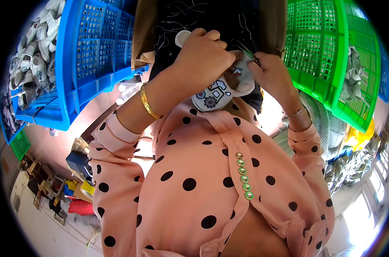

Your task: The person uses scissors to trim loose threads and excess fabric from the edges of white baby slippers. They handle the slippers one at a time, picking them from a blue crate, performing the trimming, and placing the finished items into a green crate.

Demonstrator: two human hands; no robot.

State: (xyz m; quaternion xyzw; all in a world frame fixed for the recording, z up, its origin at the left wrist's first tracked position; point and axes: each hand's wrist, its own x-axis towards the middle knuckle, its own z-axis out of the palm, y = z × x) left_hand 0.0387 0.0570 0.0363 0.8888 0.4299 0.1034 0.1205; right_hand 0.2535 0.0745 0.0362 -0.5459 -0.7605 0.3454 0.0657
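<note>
My left hand (203, 53) is closed on a small white shoe upper (212, 97), with the fingers bent over its top. A colourful tractor and clouds decorate the side of the upper that hangs toward my chest. A pale rounded end (183, 38) sticks out beyond my left knuckles; I cannot tell if it belongs to the same upper. My right hand (271, 73) grips small thread snips (248, 53), whose thin blades point away from me beside the upper's edge. Part of the snips is hidden by my right fingers.
Dark cloth (168, 47) strewn with loose white threads lies beyond my hands, between brown cardboard sides (144, 32). A blue crate (98, 47) stands on the left, with many white shoe pieces (39, 51) beside it. A green crate (316, 47) stands on the right, with pale shoe pieces (353, 77) nearby.
</note>
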